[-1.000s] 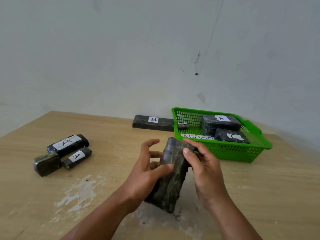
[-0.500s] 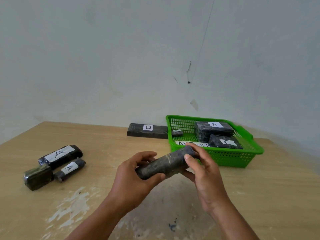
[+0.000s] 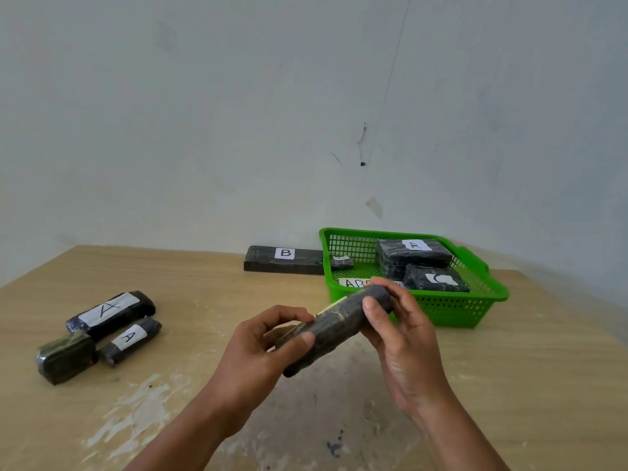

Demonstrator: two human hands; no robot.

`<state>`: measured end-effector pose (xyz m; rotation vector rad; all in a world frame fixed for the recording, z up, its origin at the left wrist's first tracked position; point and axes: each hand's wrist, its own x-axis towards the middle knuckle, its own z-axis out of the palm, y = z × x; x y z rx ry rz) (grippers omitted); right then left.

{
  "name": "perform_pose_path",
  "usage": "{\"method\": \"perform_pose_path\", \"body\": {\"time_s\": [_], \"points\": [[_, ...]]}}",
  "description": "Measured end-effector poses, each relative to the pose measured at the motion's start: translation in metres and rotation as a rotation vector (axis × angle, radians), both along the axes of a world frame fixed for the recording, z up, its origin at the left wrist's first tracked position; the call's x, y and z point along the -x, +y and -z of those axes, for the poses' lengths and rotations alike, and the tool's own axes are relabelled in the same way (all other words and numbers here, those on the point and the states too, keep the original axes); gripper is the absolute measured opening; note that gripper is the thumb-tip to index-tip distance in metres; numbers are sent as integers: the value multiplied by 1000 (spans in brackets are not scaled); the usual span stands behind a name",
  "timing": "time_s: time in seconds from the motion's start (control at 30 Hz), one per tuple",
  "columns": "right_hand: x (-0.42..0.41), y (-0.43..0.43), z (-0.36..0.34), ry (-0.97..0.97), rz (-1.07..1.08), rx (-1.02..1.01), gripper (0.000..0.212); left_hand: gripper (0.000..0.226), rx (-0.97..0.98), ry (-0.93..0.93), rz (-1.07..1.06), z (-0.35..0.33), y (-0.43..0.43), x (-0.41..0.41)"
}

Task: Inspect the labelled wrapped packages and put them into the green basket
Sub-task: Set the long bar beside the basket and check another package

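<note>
Head view: a dark wrapped package (image 3: 336, 329), label unseen, is gripped by the left hand (image 3: 261, 351) and right hand (image 3: 404, 338) above a scuffed, possibly paint-stained wooden table (image 3: 509, 385), near the green basket (image 3: 452, 305) by a pale wall (image 3: 204, 113).

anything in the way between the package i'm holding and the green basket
Nothing visible: the held package is just in front of the green basket. Packages inside fill its right side; the left side has room.

Air btwn my right hand (image 3: 404, 338) & the basket (image 3: 452, 309) is open, low front wall only. Inside: big package (image 3: 413, 256) & smaller package (image 3: 431, 282) block back-right; front-left w/ paper strip (image 3: 353, 283) free. Long package (image 3: 272, 263) just beside left wall. Cluster of packages (image 3: 108, 312) well apart, far left.
</note>
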<state>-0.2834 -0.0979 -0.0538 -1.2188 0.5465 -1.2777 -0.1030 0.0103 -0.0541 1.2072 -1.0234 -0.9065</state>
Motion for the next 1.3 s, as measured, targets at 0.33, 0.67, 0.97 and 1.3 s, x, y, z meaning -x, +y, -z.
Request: {"method": "perform_pose_path", "body": {"time_s": [0.33,0.67,0.97,1.3], "points": [[0,12,-7,-141,-216,86,48,77,84,-428,25,10,-1,2],[-17,26,3,57,-175,283,54,85,214,-351,-118,12,-4,4],[-23,36,10,59,-330,294,46,64,270,-195,-145,8,-3,11],[-23,34,10,82,-357,268,50,62,246,-259,-104,11,-3,8]]}}
